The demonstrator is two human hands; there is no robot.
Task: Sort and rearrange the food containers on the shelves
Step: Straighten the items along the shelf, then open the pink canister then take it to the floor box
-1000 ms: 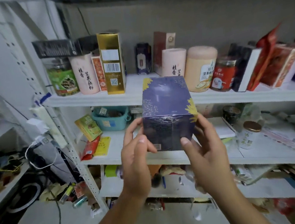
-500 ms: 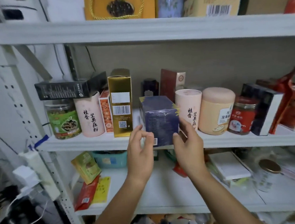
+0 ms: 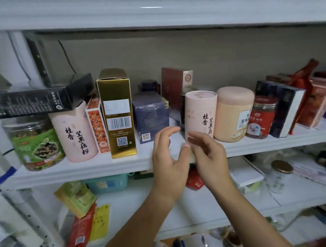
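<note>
Head: navy box (image 3: 151,120) on shelf (image 3: 84,169), just beyond left hand (image 3: 168,162), right hand (image 3: 209,157).

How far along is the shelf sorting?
Done: the blue box stands on the middle shelf between the gold box and a pink tube. In hand: nothing; left hand and right hand are free. Left: the black box lies tilted atop others; packets clutter the lower shelf.

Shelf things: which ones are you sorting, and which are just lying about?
Being sorted: dark blue box, gold box, pink tube, green-label jar, red-lid jar.

Just lying about: white power strip, dark cable behind the shelf, blue tape on the post.
</note>
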